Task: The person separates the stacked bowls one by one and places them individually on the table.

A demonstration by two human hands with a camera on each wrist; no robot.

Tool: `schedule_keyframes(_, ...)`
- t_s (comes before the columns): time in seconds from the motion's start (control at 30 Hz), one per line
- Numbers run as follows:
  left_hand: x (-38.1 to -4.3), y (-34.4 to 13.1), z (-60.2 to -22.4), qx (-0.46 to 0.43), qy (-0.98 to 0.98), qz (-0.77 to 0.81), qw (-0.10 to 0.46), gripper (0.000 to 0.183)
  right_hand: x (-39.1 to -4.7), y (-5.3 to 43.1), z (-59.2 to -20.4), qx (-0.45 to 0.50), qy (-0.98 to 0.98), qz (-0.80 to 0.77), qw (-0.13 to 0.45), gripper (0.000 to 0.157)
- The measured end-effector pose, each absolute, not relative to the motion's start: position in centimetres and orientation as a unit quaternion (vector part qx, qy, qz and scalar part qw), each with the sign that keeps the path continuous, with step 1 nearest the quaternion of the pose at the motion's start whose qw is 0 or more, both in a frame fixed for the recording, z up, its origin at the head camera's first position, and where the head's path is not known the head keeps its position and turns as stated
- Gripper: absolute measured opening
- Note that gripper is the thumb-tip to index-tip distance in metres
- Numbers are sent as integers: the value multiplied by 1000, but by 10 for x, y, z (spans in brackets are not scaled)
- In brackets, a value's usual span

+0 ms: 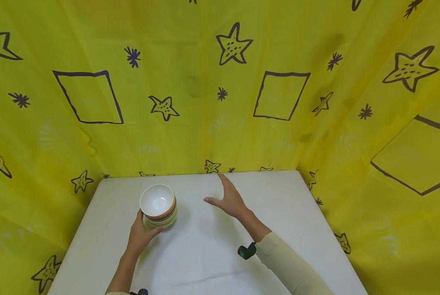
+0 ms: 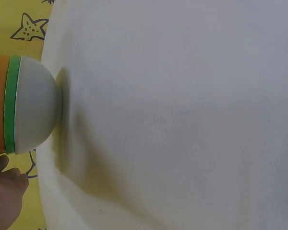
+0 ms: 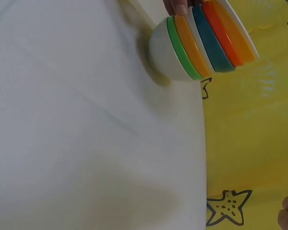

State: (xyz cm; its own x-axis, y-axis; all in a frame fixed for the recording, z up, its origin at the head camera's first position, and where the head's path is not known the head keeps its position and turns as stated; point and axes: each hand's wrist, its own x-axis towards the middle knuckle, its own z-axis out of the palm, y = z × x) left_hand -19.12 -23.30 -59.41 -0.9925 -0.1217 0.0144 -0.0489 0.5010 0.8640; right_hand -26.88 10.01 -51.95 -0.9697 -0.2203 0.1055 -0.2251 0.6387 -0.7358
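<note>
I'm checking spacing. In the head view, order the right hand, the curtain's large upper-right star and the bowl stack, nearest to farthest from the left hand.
1. Bowl stack, held in the left hand.
2. Right hand, across to the right.
3. Large star, upper right.

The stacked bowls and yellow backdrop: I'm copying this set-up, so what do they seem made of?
Stacked bowls: probably hard plastic, smooth and glossy, given the highlight inside the top bowl; glazed ceramic can't be ruled out.
Yellow backdrop: likely thin fabric or plastic sheeting, judging by its soft vertical folds; finish looks faintly satiny.
</note>
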Motion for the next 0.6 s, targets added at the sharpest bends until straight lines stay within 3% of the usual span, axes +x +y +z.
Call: schedule_keyframes(0.6, -193, -229, -604, 55, -851, -519, 55, 113, -273, 60, -518, 175, -884, 431, -49, 104)
